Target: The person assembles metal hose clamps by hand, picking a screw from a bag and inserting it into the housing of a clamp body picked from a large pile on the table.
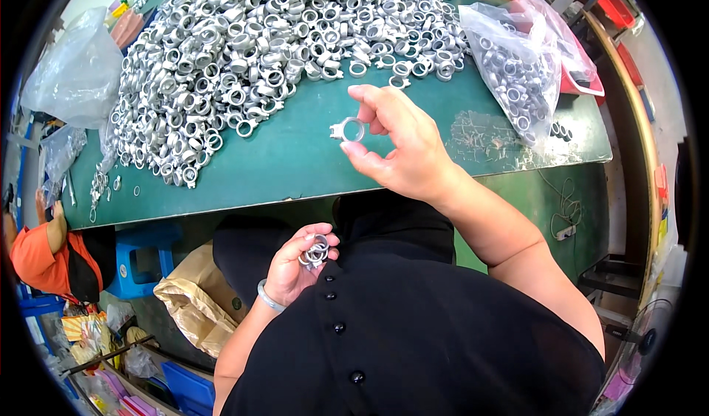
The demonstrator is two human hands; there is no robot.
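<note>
My right hand (pixel 406 150) is raised over the near part of the green table. Its thumb and curled fingers close on a silver metal ring clamp (pixel 354 129) with a small lug on its left side, and the index finger stretches out above the ring. Low in front of my body, my left hand (pixel 292 265) is palm up with curled fingers around several similar ring clamps (pixel 315 252). Beyond both hands, a large heap of the same metal ring clamps (pixel 244 54) covers the far and left part of the table.
A clear plastic bag of ring clamps (pixel 513 76) lies at the right beside a red tray (pixel 583 84). An inflated clear bag (pixel 77 69) sits at the left. A person in an orange shirt (pixel 33 261) is at far left, near a blue stool (pixel 140 261) and brown sack (pixel 196 298).
</note>
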